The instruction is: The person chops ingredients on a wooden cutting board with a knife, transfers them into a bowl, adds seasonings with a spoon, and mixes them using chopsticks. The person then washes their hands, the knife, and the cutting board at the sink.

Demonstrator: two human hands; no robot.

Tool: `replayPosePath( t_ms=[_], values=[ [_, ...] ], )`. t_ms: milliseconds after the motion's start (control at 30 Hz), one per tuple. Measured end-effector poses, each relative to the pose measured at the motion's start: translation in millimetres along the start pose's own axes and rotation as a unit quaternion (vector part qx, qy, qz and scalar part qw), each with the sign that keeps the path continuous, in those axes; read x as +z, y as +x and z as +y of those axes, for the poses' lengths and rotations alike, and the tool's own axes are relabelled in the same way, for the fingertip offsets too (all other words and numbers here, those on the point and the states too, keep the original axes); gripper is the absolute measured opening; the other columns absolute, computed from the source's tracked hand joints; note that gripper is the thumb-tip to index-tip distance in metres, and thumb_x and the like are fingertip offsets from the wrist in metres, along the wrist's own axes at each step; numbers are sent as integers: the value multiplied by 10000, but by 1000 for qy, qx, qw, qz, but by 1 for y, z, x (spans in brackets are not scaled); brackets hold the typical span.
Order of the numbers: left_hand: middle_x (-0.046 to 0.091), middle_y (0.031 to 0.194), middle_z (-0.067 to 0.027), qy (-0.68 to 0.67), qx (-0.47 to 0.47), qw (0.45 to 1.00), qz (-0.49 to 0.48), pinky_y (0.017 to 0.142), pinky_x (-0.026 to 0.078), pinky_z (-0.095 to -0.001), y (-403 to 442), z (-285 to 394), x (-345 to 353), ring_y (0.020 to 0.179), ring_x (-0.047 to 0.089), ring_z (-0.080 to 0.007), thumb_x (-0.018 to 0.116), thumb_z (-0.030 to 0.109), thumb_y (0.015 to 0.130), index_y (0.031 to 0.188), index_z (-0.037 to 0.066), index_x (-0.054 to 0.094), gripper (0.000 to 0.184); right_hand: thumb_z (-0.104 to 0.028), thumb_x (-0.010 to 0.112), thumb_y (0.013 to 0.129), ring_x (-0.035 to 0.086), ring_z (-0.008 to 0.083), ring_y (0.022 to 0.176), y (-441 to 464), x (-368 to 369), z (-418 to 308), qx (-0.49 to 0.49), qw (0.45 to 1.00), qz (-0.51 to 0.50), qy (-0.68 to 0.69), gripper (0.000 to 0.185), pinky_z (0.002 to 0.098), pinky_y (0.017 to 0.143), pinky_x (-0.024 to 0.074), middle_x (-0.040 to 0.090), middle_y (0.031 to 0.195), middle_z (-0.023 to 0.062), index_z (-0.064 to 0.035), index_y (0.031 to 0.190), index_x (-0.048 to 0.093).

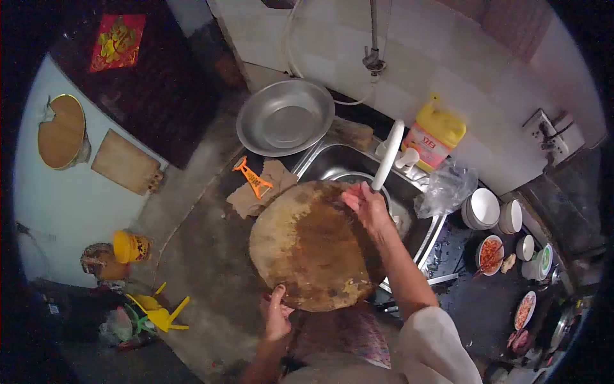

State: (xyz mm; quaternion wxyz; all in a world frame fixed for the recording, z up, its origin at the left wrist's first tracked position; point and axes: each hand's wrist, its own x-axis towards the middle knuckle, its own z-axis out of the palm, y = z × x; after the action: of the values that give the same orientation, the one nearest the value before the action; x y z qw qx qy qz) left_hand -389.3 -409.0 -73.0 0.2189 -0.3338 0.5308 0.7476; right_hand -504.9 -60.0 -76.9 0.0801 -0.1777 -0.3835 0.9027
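A thick round wooden cutting board (307, 249) is tilted over the near edge of the sink, its right part dark and wet. My left hand (277, 315) grips the board's lower left rim, thumb on top and fingers underneath. At the board's upper right, my right hand (367, 206) has its fingers loosely bent over the wet wood, just below the white faucet spout (389, 157). I see nothing held in it. Behind the board, the steel sink (329, 157) is partly hidden, with a metal basin (348, 176) inside.
A large steel bowl (286, 118) sits behind the sink's left side. An orange peeler (254, 178) lies on a brown cloth (278, 176). Right of the sink are a yellow jug (437, 131), a plastic bag (449, 189), white bowls (481, 209) and a bowl of chopped red food (490, 255).
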Motion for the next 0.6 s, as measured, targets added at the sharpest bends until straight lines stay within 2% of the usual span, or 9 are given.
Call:
replayPosePath(
  t_ms=[33, 67, 100, 167, 233, 333, 400, 500, 600],
  values=[
    [538, 1037, -111, 4, -2, 1000, -3, 625, 551, -330, 1, -1, 2, 824, 611, -184, 744, 286, 776, 1164, 35, 420, 564, -129, 475, 936, 637, 233, 920, -3, 20, 0, -1, 1000, 10, -3, 213, 351, 847, 514, 624, 1025, 116, -10, 1092, 559],
    [541, 1036, -108, 6, -6, 1000, -7, 628, 551, -327, 1, -3, 6, 828, 612, -183, 743, 287, 777, 1161, 37, 425, 557, -156, 476, 943, 630, 244, 966, -11, 29, 12, -32, 977, -54, -206, 221, 367, 885, 504, 618, 1074, 116, -14, 1091, 560],
    [541, 1026, -99, -6, 7, 1000, -8, 603, 535, -315, -6, 0, 17, 806, 603, -164, 744, 290, 775, 1155, 39, 428, 554, -184, 477, 951, 623, 255, 1013, -27, 35, 30, -63, 907, -115, -400, 232, 383, 922, 494, 612, 1122, 117, -17, 1090, 560],
    [541, 1005, -80, -27, 30, 999, -15, 552, 503, -291, -21, 15, 45, 764, 584, -126, 745, 297, 772, 1144, 42, 433, 549, -289, 478, 966, 525, 289, 1207, -80, 72, 72, -127, 838, -220, -484, 340, 437, 1055, 385, 548, 1293, 111, -46, 1193, 553],
    [536, 1005, -68, -21, 16, 1000, -9, 546, 498, -292, -16, 10, 37, 766, 581, -126, 743, 294, 773, 1141, 42, 433, 543, -336, 434, 985, 381, 288, 1347, -105, 107, 70, -286, 654, -328, -619, 417, 458, 1122, 271, 465, 1404, 113, -86, 1310, 512],
    [537, 995, -74, 56, 31, 998, 15, 565, 514, -303, -14, 10, 22, 766, 595, -154, 741, 287, 772, 1145, 33, 432, 547, -376, 404, 993, 333, 260, 1379, -44, 80, 80, -286, 639, -344, -626, 469, 479, 1145, 195, 430, 1440, 109, -117, 1379, 464],
    [542, 977, -86, 90, 45, 994, 33, 579, 529, -314, -11, 10, 22, 744, 603, -176, 743, 284, 770, 1150, 25, 428, 557, -368, 402, 993, 515, 297, 1224, 10, 36, 56, -302, 606, -226, -700, 405, 417, 1035, 401, 569, 1298, 108, -172, 1326, 521],
    [544, 931, -97, 72, 72, 993, 55, 579, 533, -319, -14, 13, 30, 670, 589, -184, 750, 290, 767, 1148, 19, 416, 574, -227, 521, 932, 644, 280, 992, 44, -72, 18, 2, 724, 56, -687, 256, 410, 846, 494, 682, 993, 136, -76, 1073, 673],
    [531, 879, -88, 38, 88, 993, 63, 570, 522, -310, -25, 17, 50, 608, 552, -170, 754, 299, 767, 1118, 24, 408, 565, -222, 529, 936, 668, 251, 865, 41, -96, 27, -206, 756, 132, -607, 249, 392, 768, 517, 680, 920, 115, -45, 1051, 660]
  ],
)
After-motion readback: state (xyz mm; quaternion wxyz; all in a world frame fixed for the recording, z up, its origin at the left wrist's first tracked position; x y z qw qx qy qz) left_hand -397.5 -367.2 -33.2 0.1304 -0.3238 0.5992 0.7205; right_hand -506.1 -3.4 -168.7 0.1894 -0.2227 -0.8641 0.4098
